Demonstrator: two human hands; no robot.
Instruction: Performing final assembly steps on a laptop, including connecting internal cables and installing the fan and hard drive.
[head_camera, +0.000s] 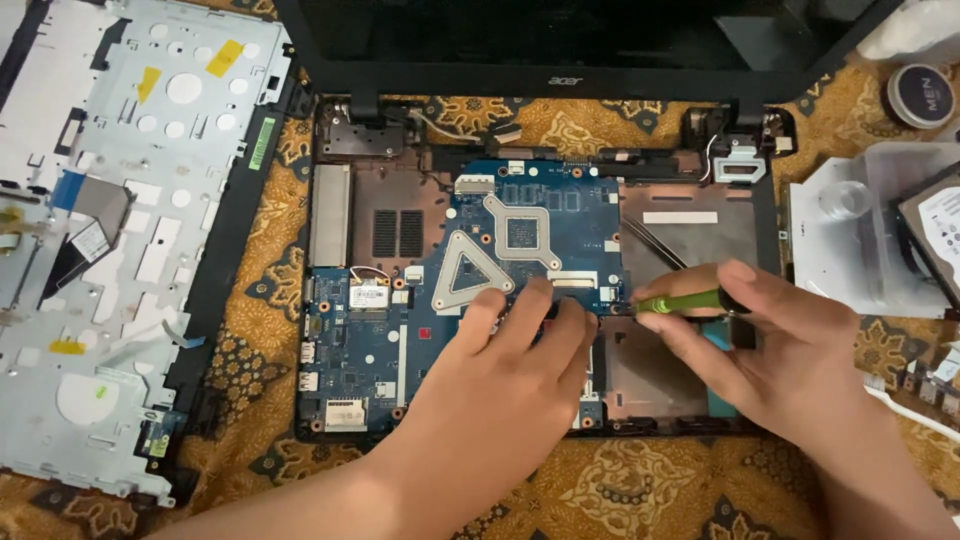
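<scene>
An opened laptop base (340, 300) lies on a patterned cloth, its blue motherboard (530, 215) exposed with a silver heat-sink bracket (470, 270). My left hand (510, 370) rests flat on the board's lower right part, fingers together and pressing down. My right hand (770, 340) holds a green-handled screwdriver (680, 300), nearly level, its tip at the board's right edge close to my left fingertips. The laptop screen (560, 40) stands open at the back.
The removed keyboard cover (130, 230), metal underside up, lies to the left. At the right stand a clear plastic container (850, 240), a hard drive (940, 230) and a round tin (918, 95). A small circuit board (925, 385) and white cable lie lower right.
</scene>
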